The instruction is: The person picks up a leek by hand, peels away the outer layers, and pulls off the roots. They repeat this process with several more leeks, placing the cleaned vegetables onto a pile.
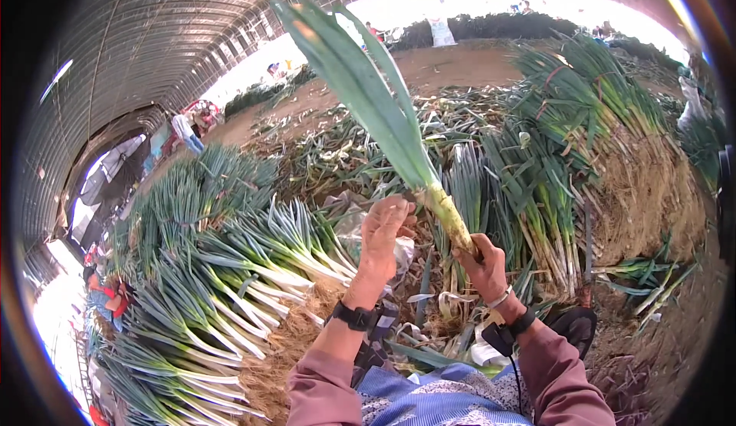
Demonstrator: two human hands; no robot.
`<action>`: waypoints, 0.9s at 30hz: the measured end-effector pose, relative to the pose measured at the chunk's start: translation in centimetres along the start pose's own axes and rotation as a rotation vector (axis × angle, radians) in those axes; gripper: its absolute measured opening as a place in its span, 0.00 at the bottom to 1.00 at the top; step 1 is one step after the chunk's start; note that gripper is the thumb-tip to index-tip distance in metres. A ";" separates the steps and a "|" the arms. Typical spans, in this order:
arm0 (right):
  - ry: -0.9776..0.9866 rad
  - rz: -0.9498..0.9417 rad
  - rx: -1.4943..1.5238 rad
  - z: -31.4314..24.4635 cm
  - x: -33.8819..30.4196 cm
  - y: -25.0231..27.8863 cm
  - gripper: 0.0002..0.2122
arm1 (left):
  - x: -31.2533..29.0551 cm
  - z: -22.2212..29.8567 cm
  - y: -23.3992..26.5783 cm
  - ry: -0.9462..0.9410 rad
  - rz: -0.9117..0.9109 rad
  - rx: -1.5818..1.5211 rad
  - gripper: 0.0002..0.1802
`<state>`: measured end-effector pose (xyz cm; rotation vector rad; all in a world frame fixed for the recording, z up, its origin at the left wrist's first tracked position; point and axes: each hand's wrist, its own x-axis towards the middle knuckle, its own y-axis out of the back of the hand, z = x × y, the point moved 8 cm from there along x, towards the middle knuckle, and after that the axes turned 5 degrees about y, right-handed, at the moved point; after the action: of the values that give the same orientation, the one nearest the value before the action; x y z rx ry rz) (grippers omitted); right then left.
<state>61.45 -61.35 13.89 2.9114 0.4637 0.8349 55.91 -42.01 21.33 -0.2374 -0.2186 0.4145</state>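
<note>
A single large leek (381, 123) is raised in front of me, tilted, its broad green leaves pointing up and to the left. My right hand (486, 269) is closed round the lower end of its yellowish stalk. My left hand (380, 236) is beside the stalk, just left of where the leaves begin, with loosely bent fingers and no visible grip. Whether its fingertips touch the stalk is hard to make out. Cleaned leeks with white stems (245, 334) lie in rows at my left. At my right, untrimmed leeks (548, 226) lean together.
A tall pile of leeks with soil-covered roots (640, 188) stands at the right. Stripped leaves (330, 150) litter the ground ahead. A person in blue and red (106, 299) is at the far left, and another person (186, 131) bends farther back. A white sack (441, 32) stands in the distance.
</note>
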 end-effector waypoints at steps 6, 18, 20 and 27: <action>0.323 0.093 -0.246 -3.6 -0.1 2.3 0.15 | 0.9 1.7 -2.8 -0.024 0.004 0.026 0.15; 0.095 -0.181 -0.253 6.8 -0.8 3.9 0.07 | 1.9 -3.0 -4.8 -0.167 -0.092 -0.147 0.14; 0.072 -0.117 -0.141 5.9 -0.6 3.1 0.07 | 1.6 -2.9 -5.0 -0.179 -0.110 -0.155 0.15; -0.129 -0.117 0.173 5.8 -1.4 1.5 0.10 | 2.0 -6.1 -5.9 0.153 -0.124 -0.169 0.13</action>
<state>63.82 -63.13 8.48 3.0327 0.7189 0.6162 61.40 -47.51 17.45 -0.4174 -0.1173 0.2540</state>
